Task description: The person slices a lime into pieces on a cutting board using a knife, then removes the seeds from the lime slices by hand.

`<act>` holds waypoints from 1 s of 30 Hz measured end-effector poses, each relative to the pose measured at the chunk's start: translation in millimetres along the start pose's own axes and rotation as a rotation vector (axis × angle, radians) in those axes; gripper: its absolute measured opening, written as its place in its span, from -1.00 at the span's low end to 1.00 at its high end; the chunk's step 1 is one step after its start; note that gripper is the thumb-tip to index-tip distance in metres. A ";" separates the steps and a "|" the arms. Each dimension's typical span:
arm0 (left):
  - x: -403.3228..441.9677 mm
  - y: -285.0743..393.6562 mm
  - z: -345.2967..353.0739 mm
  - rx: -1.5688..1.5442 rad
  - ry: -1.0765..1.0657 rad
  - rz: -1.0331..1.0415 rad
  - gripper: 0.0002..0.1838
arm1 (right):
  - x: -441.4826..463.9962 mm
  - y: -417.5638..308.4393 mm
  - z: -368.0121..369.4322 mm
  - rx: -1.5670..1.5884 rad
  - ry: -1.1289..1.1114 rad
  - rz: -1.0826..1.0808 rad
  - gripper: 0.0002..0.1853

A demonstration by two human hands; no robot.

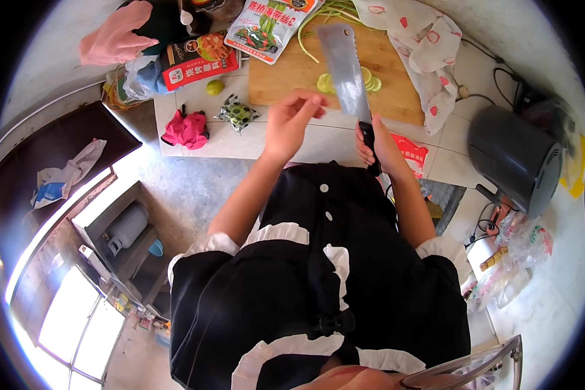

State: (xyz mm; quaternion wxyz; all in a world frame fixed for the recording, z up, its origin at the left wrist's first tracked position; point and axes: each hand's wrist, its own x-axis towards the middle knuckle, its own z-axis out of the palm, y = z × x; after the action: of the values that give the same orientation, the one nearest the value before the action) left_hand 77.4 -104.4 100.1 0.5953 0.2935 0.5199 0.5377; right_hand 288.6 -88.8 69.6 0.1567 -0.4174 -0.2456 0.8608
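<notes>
My right hand [382, 146] grips the black handle of a kitchen knife [348, 75], its broad blade pointing away from me over the wooden cutting board [273, 88]. Round lime slices [370, 79] lie on the board, partly behind the blade. My left hand [289, 123] hovers by the board's near edge, left of the knife and apart from it. Its fingers are loosely bent, with nothing visible in them. Long green stems [309, 39] rest along the board's far side. A whole lime [215, 86] sits on the counter to the left.
Food packets [266, 29] and a red seasoning box [198, 62] stand at the back left. A pink bag [187, 129] and a patterned green packet [238, 113] lie nearer. A patterned cloth [429, 49] covers the board's right edge. A dark appliance [510, 159] stands right.
</notes>
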 end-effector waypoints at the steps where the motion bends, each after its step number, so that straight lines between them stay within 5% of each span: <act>1: 6.4 -13.7 -6.3 0.096 0.056 -0.023 -0.85 | -1.6 2.5 -2.2 0.010 -0.006 -0.014 -0.38; 4: 23.0 -47.3 -19.5 0.518 0.099 -0.072 -0.72 | -9.0 5.1 -5.7 0.021 0.028 -0.028 -0.36; 10: 55.8 -85.2 -24.0 1.213 -0.028 0.196 -0.38 | -18.9 3.4 -19.8 0.073 0.051 -0.031 -0.39; 19: 87.0 -104.5 -22.7 1.228 -0.146 0.304 -0.43 | -18.0 -2.7 -23.0 0.091 0.102 -0.048 -0.37; 22: 82.1 -99.2 -21.4 0.888 -0.038 0.224 -0.47 | -17.3 -3.1 -25.3 0.094 0.092 -0.057 -0.37; 30: 65.1 -79.0 -30.8 0.868 0.086 0.345 -0.53 | -12.9 -2.2 -27.8 0.126 0.110 -0.061 -0.36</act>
State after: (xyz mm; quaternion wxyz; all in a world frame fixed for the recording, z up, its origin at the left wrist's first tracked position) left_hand 67.4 -69.0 -0.2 0.2972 0.5749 0.6648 0.3732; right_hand 318.6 -85.0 64.4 0.2218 -0.4458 -0.1947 0.8451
